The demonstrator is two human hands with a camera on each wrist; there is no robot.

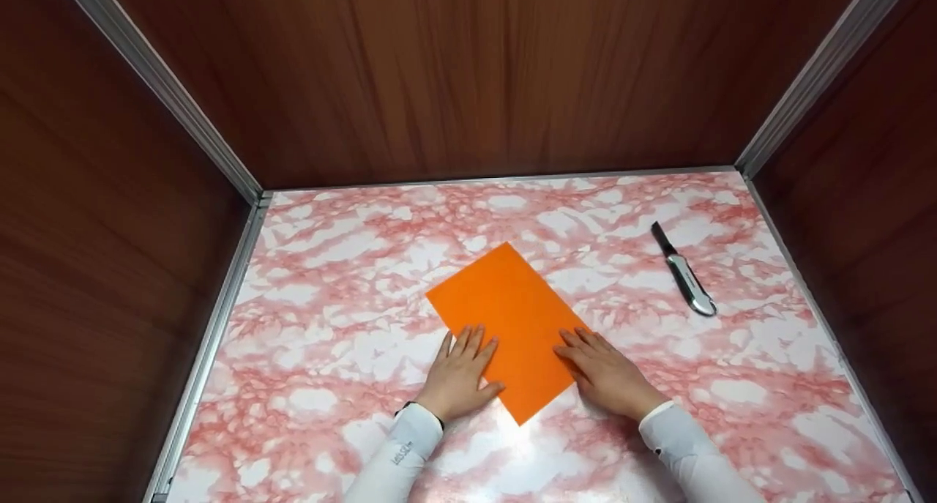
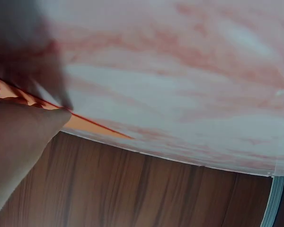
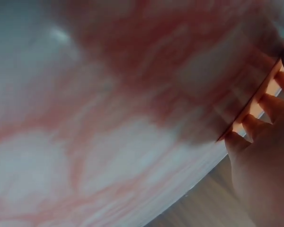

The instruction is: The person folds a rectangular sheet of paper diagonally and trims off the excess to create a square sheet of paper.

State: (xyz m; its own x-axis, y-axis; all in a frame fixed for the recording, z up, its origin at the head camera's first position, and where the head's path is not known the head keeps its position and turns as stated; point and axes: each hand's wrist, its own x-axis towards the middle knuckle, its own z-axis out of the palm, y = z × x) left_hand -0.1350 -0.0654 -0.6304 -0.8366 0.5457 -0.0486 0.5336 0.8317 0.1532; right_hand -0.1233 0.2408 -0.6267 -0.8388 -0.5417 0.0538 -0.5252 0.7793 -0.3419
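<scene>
An orange sheet of paper [image 1: 512, 305] lies flat and turned at an angle on the table, one corner pointing toward the person. My left hand [image 1: 461, 375] rests on its left edge with fingers spread and fairly straight. Across from it, my right hand [image 1: 604, 367] lies on the right edge, fingertips on the sheet. In the left wrist view, the left hand [image 2: 23, 132] covers part of the orange strip of paper [image 2: 92, 126]. The right wrist view shows the right hand [image 3: 267, 156] with its fingertips along the paper's edge.
A utility knife [image 1: 684, 272] with a dark blade and grey handle lies on the right side of the red-and-white marbled table [image 1: 322, 327]. Brown wood-grain panels [image 1: 498, 71] with metal corner strips [image 1: 176, 93] enclose the table at the back and sides.
</scene>
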